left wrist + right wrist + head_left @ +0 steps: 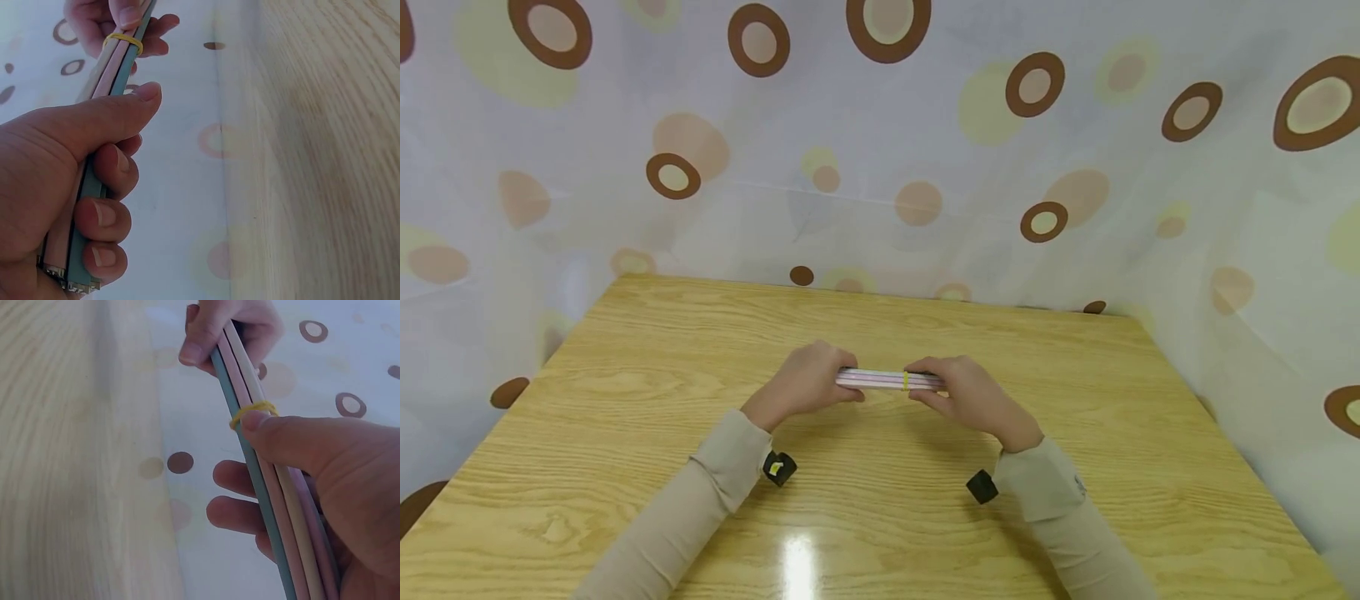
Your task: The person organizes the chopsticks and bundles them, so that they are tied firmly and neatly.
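A bundle of slim teal, pink and cream sticks (pixel 874 380) is held level above the table between both hands. The left hand (pixel 811 379) grips one end, thumb along the top and fingers curled beneath. In the left wrist view, silvery patterned tips of the sticks (pixel 78 262) poke out below that palm. A yellow rubber band (pixel 253 411) circles the bundle, nearer the right hand (pixel 972 395). With its thumb at the band, the right hand holds the other end, fingers under the sticks. That far end is hidden by the right hand in the head view.
Under the hands lies a wood-grain table (pixel 865 517). A pale curtain (pixel 850 125) with brown and beige circles hangs behind it and along both sides. Small black wrist cameras (pixel 982 487) are worn at the beige cuffs.
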A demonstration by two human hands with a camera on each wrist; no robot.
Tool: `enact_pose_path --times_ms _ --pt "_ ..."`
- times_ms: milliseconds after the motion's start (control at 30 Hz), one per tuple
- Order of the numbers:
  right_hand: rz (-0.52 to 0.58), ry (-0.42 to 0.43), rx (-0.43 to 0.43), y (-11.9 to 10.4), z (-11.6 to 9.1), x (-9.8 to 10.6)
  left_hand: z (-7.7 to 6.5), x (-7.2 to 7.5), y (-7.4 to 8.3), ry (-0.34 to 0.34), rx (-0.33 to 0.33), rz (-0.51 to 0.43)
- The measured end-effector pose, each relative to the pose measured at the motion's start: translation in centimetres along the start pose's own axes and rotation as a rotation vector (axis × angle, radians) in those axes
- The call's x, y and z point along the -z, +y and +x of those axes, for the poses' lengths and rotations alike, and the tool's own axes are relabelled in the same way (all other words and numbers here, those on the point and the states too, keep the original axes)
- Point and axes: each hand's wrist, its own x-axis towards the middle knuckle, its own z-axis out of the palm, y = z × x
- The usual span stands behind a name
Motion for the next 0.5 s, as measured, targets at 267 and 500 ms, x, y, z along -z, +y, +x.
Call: enact_pose_path --times_ms 267,500 --pt "0.024 0.019 -0.001 0.11 0.01 0.45 -0.03 0.06 -0.37 0.014 0.001 -0.017" --pt "0.035 0.013 0.033 -0.26 0.15 -0.25 0.08 -0.11 0.36 0.008 -0.018 0.013"
